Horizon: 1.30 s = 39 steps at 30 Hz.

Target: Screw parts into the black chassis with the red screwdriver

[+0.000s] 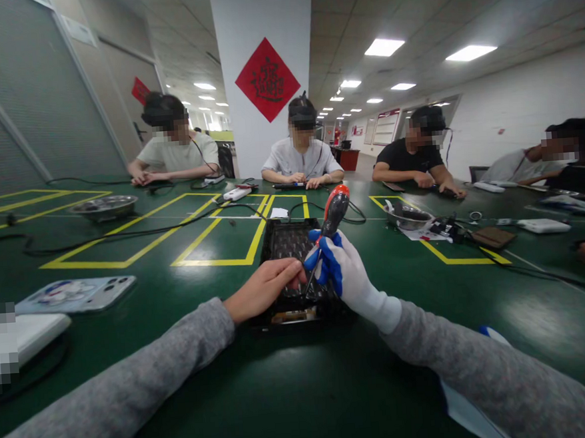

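My right hand point(351, 275) wears a white glove with blue-coated fingers and is closed round a screwdriver point(336, 209). The tool's black and red handle points up, and its thin shaft slants down toward an open black plastic case point(283, 234). My bare left hand point(262, 289) rests over the case's left side, fingers curled together close to the shaft. Whatever those fingertips hold, if anything, is hidden. The case lies on the green table straight ahead of me, its inside dark and textured, with a brownish strip point(294, 316) near its front edge.
On my left lie a phone point(80, 295) and a white device point(28, 341). Metal bowls stand at the left point(104, 208) and right point(409, 219). A black cable point(173, 225) crosses the yellow-taped table. Several people sit around it. Pale blue-edged material point(473, 406) lies beneath my right forearm.
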{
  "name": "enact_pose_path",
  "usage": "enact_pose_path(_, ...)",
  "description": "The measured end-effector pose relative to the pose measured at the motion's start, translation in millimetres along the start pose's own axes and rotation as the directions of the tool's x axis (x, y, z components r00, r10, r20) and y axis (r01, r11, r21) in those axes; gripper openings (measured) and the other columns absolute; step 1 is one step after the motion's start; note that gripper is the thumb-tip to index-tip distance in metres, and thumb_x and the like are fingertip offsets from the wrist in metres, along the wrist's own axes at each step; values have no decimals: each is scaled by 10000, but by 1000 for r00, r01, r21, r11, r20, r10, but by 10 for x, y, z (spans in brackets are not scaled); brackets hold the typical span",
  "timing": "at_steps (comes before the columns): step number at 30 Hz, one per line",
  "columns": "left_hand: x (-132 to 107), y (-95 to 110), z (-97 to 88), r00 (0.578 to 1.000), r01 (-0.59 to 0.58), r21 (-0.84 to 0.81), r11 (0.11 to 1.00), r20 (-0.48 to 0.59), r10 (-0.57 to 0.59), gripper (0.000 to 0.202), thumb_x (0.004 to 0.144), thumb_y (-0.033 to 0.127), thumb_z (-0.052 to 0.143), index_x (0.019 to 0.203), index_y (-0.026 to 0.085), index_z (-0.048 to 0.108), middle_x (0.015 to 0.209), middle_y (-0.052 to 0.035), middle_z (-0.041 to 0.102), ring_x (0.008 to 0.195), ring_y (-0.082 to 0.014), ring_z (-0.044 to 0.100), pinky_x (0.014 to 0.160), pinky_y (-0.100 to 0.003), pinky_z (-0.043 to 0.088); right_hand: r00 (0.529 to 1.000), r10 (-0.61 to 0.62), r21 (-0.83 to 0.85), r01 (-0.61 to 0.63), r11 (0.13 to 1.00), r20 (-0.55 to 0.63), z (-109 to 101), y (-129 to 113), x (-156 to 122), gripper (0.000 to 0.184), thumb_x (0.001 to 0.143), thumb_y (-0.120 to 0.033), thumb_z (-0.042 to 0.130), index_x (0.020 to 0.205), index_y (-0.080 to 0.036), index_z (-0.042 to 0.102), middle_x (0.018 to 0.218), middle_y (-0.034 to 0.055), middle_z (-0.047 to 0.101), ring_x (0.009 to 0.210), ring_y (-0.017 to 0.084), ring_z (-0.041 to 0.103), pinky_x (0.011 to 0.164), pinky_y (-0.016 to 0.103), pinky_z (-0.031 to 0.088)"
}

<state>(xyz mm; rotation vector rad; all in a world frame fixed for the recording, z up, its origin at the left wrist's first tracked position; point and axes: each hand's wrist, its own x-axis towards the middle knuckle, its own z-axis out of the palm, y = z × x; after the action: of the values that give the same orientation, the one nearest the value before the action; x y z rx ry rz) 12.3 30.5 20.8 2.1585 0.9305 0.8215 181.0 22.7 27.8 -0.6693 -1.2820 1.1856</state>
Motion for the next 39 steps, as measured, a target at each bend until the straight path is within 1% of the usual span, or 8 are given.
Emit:
enact_pose_path(7,-24,2,-4,998,39,15,999,-41,-38,562,913,447,213,700,129,624,613,1,513,590,-114,472,590,-227,368,1000,-11,-7,11,1000,18,20,-23,-14,244,816,-390,498,952,-188,507,588,-53,511,453,66,461,421,177,378)
enact_pose_path(10,-11,-3,-6,999,26,60,998,-25,-25,462,899,414,297,723,138,623,634,8,527,607,-115,485,603,-225,370,1000,-9,-4,9,1000,24,28,-29,-14,250,810,-394,505,949,-186,498,576,-55,511,456,73,474,419,180,386)
enact_pose_path(14,8,-2,-9,1000,-29,94,995,12,28,268,854,310,410,767,150,606,742,4,585,700,-129,526,670,-228,393,999,8,2,-8,1000,39,21,-21,-9,261,817,-410,489,954,-188,481,544,-64,504,425,73,464,394,177,373)
enact_pose_path(16,8,2,-13,999,-45,101,994,17,43,256,848,287,410,760,149,608,767,-2,598,733,-136,537,703,-235,398,999,11,4,-11,1000,37,18,-18,-9,255,819,-408,488,948,-188,482,550,-61,511,426,72,463,393,177,367)
enact_pose_path(22,-10,26,-27,999,-32,123,992,-8,33,400,886,336,338,710,143,642,718,-7,588,701,-133,527,707,-240,396,999,-24,1,24,1000,38,16,-4,-11,248,824,-408,486,950,-193,486,592,-54,519,439,67,452,409,183,361)
enact_pose_path(30,-23,31,-14,999,-6,50,999,-43,8,572,920,405,239,641,128,654,658,-16,582,637,-123,512,646,-231,388,998,-24,-26,26,999,50,9,5,-6,249,823,-410,486,952,-197,492,603,-51,521,448,70,459,410,187,368)
enact_pose_path(34,-26,17,-1,1000,6,2,1000,-27,-6,631,925,434,205,629,120,665,648,-31,606,632,-122,528,660,-230,401,999,-23,-25,24,999,42,19,-6,-12,243,824,-413,482,944,-202,496,598,-50,530,441,69,453,411,187,365)
enact_pose_path(39,-28,4,6,999,17,19,1000,-31,-16,658,921,460,197,603,122,665,633,-39,614,622,-123,530,657,-229,404,999,-27,-29,28,999,29,25,-13,-17,248,820,-418,486,937,-199,500,602,-47,532,441,69,450,417,191,367)
